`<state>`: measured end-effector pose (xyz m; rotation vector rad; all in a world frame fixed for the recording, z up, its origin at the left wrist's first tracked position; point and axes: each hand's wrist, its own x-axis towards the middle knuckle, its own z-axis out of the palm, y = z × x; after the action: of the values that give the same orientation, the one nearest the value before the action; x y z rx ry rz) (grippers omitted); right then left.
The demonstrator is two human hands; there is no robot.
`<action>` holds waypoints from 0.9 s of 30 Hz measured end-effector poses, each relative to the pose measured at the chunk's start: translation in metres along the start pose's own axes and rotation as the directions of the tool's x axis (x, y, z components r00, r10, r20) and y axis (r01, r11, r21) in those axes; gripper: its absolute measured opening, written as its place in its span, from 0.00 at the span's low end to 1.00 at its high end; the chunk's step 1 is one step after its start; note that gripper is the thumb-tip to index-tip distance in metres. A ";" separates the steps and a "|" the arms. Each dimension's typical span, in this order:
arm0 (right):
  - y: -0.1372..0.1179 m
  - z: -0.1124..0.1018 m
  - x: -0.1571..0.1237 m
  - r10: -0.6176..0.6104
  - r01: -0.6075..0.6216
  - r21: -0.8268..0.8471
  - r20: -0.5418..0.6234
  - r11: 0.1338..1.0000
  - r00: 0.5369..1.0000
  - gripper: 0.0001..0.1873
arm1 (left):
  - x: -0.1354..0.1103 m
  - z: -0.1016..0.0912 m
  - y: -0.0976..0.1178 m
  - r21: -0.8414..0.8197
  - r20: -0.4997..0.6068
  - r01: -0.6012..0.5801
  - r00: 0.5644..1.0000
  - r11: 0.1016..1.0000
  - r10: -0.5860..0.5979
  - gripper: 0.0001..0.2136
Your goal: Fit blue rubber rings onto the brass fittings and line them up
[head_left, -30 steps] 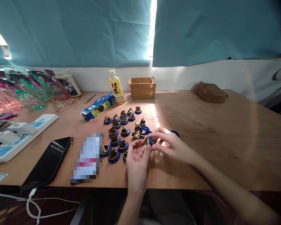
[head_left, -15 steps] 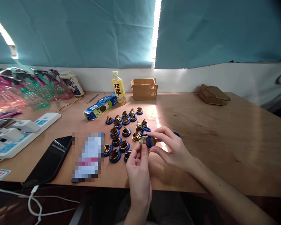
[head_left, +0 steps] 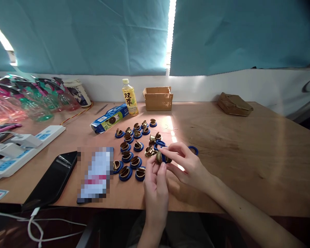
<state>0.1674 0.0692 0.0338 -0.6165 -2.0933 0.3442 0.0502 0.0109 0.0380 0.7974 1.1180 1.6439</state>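
Between both hands, just above the table, is a round brass fitting with a blue ring around it. My left hand pinches it from the left and below, thumb against its side. On the right, my right hand presses its fingertips on the ring and the fitting's end, partly hiding both. Just behind the hands lie loose brass fittings and a loose blue ring. Another blue ring rests beyond my right hand. To the left stand several brass fittings with tilted lids and blue rings.
A phone, a second pixelated flat object and a power strip lie left. Behind are a blue box, a yellow drink bottle, a cardboard box and a brown paper package. Spray bottles crowd the far left.
The held fitting has been turned in my fingers, its blue ring now showing nearer its middle. My left thumb has shifted right, and my right hand has moved slightly, uncovering more of the ring behind it.
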 end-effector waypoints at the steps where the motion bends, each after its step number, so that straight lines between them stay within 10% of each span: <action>1: 0.000 0.000 0.000 0.000 0.000 -0.001 -0.012 1.000 1.000 0.29 | 0.000 0.000 0.001 0.030 0.002 -0.019 1.000 0.999 0.018 0.14; 14: 0.001 0.005 0.003 -0.044 0.035 -0.113 -0.073 0.993 0.996 0.19 | 0.002 -0.008 -0.001 0.373 -0.001 -0.065 0.998 0.925 0.070 0.10; 20: 0.000 0.008 0.003 -0.052 0.039 -0.199 -0.059 0.979 0.997 0.23 | 0.008 -0.016 -0.006 0.179 0.012 0.029 0.999 0.983 -0.032 0.09; 27: -0.010 0.000 0.012 0.215 -0.203 0.247 -0.023 0.948 0.976 0.26 | 0.008 -0.015 -0.007 -0.230 0.017 0.222 0.974 0.947 -0.224 0.15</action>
<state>0.1591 0.0677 0.0467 -0.6928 -1.9038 0.6884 0.0372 0.0153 0.0257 0.4944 0.9630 1.5517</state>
